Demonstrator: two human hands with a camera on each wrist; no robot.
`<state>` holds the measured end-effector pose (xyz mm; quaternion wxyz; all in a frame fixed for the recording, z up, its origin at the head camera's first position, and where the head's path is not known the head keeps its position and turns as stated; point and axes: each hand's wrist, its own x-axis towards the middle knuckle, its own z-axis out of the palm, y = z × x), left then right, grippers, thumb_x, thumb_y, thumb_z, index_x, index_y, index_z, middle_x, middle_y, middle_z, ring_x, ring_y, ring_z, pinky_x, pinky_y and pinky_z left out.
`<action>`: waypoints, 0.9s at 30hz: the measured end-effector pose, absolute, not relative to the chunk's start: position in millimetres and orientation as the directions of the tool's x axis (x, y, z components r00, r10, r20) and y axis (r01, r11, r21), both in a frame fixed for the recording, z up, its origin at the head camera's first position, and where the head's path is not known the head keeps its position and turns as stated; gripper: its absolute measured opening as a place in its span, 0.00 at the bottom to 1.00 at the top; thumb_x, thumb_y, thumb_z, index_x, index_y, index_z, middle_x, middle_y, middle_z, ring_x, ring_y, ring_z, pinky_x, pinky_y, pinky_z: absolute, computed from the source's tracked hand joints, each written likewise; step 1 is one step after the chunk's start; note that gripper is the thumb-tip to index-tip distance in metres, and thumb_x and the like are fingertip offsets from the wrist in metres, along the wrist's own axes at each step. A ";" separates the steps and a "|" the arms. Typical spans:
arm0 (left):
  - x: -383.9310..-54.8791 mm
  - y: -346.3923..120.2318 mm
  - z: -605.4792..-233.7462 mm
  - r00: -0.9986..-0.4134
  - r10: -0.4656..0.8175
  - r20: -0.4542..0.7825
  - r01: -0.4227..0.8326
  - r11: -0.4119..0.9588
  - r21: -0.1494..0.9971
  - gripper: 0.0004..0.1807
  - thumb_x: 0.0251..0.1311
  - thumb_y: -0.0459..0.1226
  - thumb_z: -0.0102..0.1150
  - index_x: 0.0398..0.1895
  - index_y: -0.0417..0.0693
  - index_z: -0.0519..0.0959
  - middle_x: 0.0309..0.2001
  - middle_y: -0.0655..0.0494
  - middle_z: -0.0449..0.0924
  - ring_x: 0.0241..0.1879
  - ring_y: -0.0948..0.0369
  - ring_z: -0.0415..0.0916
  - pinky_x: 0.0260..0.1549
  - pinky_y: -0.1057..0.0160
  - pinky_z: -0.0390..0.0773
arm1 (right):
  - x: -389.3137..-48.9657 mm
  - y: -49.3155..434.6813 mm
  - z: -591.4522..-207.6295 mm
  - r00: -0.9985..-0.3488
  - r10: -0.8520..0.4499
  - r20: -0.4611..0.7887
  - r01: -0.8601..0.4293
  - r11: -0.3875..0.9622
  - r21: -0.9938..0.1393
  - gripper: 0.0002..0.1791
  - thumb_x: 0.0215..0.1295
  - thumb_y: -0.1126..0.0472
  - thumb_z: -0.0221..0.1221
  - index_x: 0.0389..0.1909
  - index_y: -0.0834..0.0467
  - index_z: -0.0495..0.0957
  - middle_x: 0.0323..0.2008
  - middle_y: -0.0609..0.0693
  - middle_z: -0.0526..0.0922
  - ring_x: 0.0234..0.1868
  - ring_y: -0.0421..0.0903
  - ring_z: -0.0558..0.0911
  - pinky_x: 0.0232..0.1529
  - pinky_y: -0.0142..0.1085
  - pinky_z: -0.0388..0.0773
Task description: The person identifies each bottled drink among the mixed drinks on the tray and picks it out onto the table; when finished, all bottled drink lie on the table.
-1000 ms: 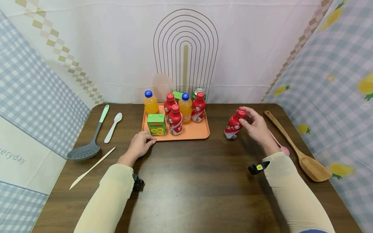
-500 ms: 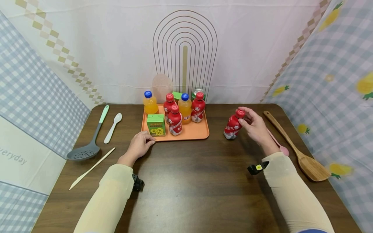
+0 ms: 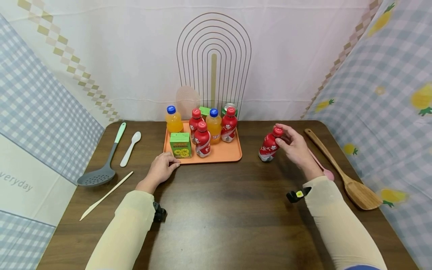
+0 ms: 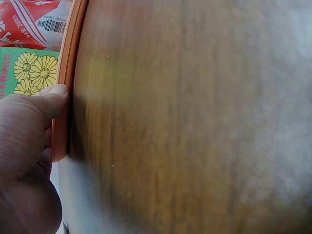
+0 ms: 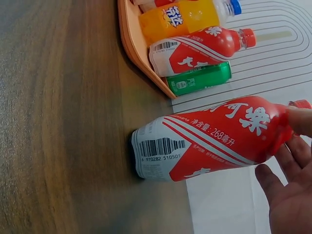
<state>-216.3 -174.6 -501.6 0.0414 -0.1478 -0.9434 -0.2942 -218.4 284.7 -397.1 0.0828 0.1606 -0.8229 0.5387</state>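
Note:
My right hand (image 3: 297, 150) grips a red cola bottle (image 3: 269, 145) near its cap, thumb on one side and fingers on the other. That bottle stands on the table to the right of an orange tray (image 3: 231, 153); in the right wrist view its label and barcode face the camera. At the tray's front left corner, my left hand (image 3: 160, 168) pinches the rim, thumb (image 4: 54, 100) over the edge. On the tray are a green drink carton (image 3: 180, 146) with yellow flowers, orange soda bottles (image 3: 174, 122), more red cola bottles (image 3: 203, 141) and a green can (image 5: 202, 79).
To the left lie a grey slotted spatula (image 3: 98, 177) with a mint handle, a white spoon (image 3: 130, 149) and a pale wooden knife (image 3: 106, 195). A wooden turner (image 3: 361, 193) and a pink spoon (image 3: 328, 174) lie right. Cloth curtains (image 3: 280, 56) enclose the table's back and sides.

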 end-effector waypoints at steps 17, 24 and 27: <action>-217.4 -175.4 -498.5 -0.954 0.254 0.162 0.301 0.779 0.551 0.04 0.60 0.36 0.65 0.32 0.47 0.88 0.29 0.58 0.75 0.34 0.58 0.72 0.37 0.56 0.71 | -220.2 221.0 -329.8 -0.842 -0.206 0.498 -0.533 0.453 -0.715 0.23 0.62 0.73 0.60 0.59 0.70 0.72 0.57 0.63 0.76 0.60 0.55 0.74 0.58 0.48 0.69; -216.8 -176.0 -499.8 -0.954 0.252 0.163 0.300 0.779 0.550 0.05 0.60 0.37 0.65 0.32 0.47 0.88 0.28 0.59 0.75 0.32 0.58 0.72 0.35 0.57 0.70 | -260.3 172.6 -347.1 -0.852 -0.310 0.423 -0.514 0.333 -0.791 0.22 0.65 0.65 0.61 0.60 0.60 0.74 0.55 0.57 0.78 0.57 0.50 0.76 0.57 0.44 0.71; -216.0 -175.2 -500.7 -0.955 0.252 0.155 0.295 0.779 0.554 0.05 0.60 0.37 0.65 0.32 0.47 0.88 0.28 0.60 0.74 0.31 0.59 0.72 0.33 0.58 0.70 | -272.1 152.0 -353.6 -0.865 -0.330 0.377 -0.487 0.375 -0.789 0.21 0.66 0.63 0.61 0.60 0.59 0.74 0.55 0.55 0.78 0.55 0.49 0.77 0.55 0.42 0.73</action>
